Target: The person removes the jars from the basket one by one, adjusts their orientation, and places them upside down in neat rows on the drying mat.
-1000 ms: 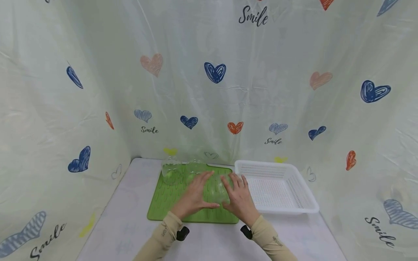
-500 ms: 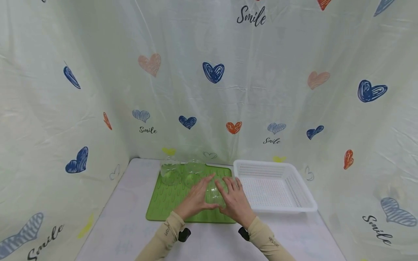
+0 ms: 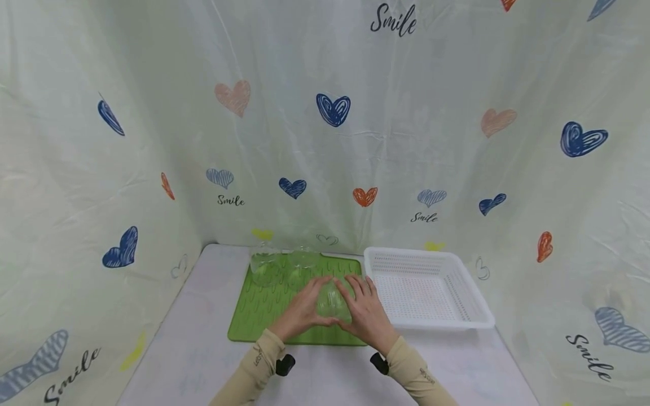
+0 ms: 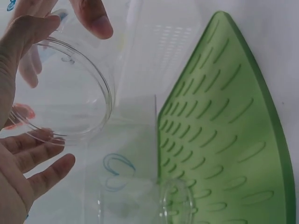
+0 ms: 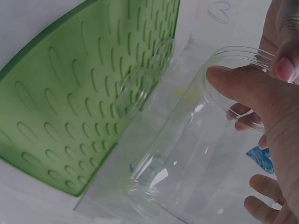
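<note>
A clear, see-through jar (image 3: 332, 301) is held between both hands above the green ridged mat (image 3: 264, 316). From the left, my left hand (image 3: 299, 311) curves its thumb and fingers about the jar. On the opposite side my right hand (image 3: 369, 313) grips it too. In the left wrist view the jar's round rim (image 4: 108, 100) lies between the thumb and fingers. The right wrist view has my right thumb (image 5: 240, 84) lying against the threaded mouth, with the jar's smooth body (image 5: 173, 163) stretching away. Two more clear jars stand at the mat's back left: one jar (image 3: 265, 269), another jar (image 3: 302, 265).
A white perforated plastic basket (image 3: 482, 316) stands right of the mat on a white-covered table (image 3: 198, 316). Printed curtains (image 3: 431, 158) with hearts and "Smile" surround the table at the back and sides.
Both hands have closed in a little around the jar, and the right hand has shifted slightly left. The jars at the back and the basket stay where they were.
</note>
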Tool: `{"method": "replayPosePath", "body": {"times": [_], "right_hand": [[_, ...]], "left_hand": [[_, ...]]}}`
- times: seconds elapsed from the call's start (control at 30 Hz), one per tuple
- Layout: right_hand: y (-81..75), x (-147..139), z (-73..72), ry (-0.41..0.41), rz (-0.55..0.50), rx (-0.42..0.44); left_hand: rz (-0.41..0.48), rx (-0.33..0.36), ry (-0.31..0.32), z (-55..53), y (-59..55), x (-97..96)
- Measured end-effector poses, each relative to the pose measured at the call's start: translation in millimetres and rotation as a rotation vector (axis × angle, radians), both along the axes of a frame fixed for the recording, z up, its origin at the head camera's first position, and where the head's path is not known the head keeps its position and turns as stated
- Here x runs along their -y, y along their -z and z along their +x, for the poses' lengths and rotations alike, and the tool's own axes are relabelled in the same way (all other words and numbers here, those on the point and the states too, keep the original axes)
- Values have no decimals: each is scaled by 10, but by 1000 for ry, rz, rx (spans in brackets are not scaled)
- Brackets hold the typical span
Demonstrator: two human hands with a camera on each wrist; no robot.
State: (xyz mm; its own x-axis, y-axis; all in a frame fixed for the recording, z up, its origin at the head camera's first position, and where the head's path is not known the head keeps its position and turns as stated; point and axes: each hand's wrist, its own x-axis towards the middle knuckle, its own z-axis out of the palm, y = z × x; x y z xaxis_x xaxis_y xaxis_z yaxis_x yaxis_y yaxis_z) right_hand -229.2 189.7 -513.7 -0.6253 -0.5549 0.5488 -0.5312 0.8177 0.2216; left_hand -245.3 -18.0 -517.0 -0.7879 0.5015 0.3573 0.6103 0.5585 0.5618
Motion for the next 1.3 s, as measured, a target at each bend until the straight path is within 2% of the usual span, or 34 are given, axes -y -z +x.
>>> {"method": "replayPosePath", "body": {"times": [0.13, 0.2, 0.27, 0.37, 0.5, 0.67, 0.8, 0.93, 1.07, 1.2, 1.3], "right_hand": [[-34, -23, 8, -11, -51, 34], [-68, -41, 25, -27, -138, 77], [-113, -58, 46, -36, -268, 151], [-203, -76, 83, -37, -530, 306], [-298, -99, 88, 36, -846, 497], [-347, -143, 43, 151, -1181, 748], [-322, -171, 16, 160, -1393, 1003], [-262, -169, 15, 77, -1476, 1223], [-170, -148, 37, -52, -1525, 1380], [-101, -140, 43, -89, -1570, 1447], [-78, -141, 40, -80, -1588, 1457]], "left_hand": [[51, -7, 19, -20, 22, 45], [71, -5, 20, -29, 32, 77], [95, 7, 19, -35, 32, 113], [109, 14, -8, -39, 17, 167], [122, 25, -41, -45, -28, 210], [96, 45, -65, -32, -67, 227], [88, 39, -65, -12, -63, 234], [82, 25, -62, -2, -57, 239], [68, 29, -63, 9, -51, 235], [67, 21, -56, 11, -33, 230], [71, 5, -47, 5, -9, 234]]}}
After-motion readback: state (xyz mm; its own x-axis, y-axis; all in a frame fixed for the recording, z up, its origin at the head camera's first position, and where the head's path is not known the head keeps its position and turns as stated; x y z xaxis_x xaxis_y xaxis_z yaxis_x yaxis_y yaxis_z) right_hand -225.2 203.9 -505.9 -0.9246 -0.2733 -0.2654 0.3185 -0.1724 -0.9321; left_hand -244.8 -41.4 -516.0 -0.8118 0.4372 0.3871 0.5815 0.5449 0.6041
